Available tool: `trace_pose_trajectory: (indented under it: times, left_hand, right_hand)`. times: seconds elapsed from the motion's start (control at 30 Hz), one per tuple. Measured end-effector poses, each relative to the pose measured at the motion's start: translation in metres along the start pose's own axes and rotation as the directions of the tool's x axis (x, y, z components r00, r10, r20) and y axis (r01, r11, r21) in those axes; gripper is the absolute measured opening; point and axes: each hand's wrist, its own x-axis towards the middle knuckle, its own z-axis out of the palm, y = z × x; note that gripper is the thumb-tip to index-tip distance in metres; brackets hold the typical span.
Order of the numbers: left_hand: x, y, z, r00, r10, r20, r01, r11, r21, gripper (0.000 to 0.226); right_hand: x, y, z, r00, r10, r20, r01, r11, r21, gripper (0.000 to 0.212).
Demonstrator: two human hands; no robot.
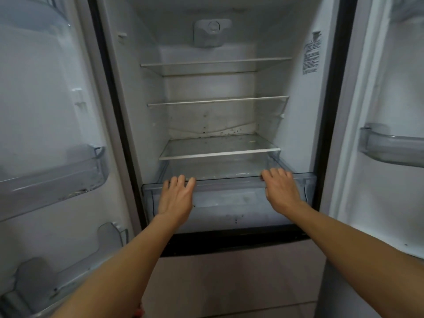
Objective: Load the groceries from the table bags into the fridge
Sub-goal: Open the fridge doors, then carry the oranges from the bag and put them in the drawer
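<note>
The fridge (pixel 211 88) stands right in front of the person w/ both doors swung wide. At the bottom of its compartment the clear drawer (pixel 229 198) sticks partly out: the left hand (pixel 176 198) grasps its front rim near the left end, fingers hooked over the top edge, and the right hand (pixel 281 191) grasps the same rim towards the right end in the same way. Just above the drawer sits the lowest glass shelf (pixel 218 145), w/ dark specks on the back wall behind it, and clear bins hang at the sides, the left door bin (pixel 57 175) and the right door bin (pixel 390 145).
</note>
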Motion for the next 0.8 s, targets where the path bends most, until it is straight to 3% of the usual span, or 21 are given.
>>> trace_pose_trajectory:
  times: [0.1,0.3,0.47,0.6,0.8]
  left_hand:
    - [-0.002,0.002,-0.004,0.999,-0.002,0.040,0.003,1.000,-0.019,0.047]
    - [-0.013,0.008,-0.002,1.000,-0.022,0.017,0.023,0.999,-0.032,0.063]
    - [-0.050,0.021,-0.014,0.996,-0.053,-0.066,0.049,0.997,-0.059,0.045]
    - [-0.099,0.034,-0.032,0.980,-0.140,0.143,0.151,0.986,-0.065,0.031]
    - [-0.228,0.053,-0.063,0.870,-0.363,0.333,0.374,0.927,0.035,0.028]
  right_hand:
    - [-0.005,-0.001,-0.004,1.000,0.003,0.030,-0.003,1.000,-0.003,0.034]
    - [-0.015,0.004,-0.012,0.993,-0.027,0.112,0.026,1.000,0.014,0.061]
    - [-0.030,-0.002,-0.029,0.993,-0.105,-0.050,0.111,0.987,0.114,0.046]
    - [-0.049,-0.022,-0.043,0.961,-0.238,-0.139,0.266,0.935,0.235,0.034]
    - [-0.125,-0.071,-0.048,0.886,-0.459,-0.063,0.444,0.803,0.397,0.028]
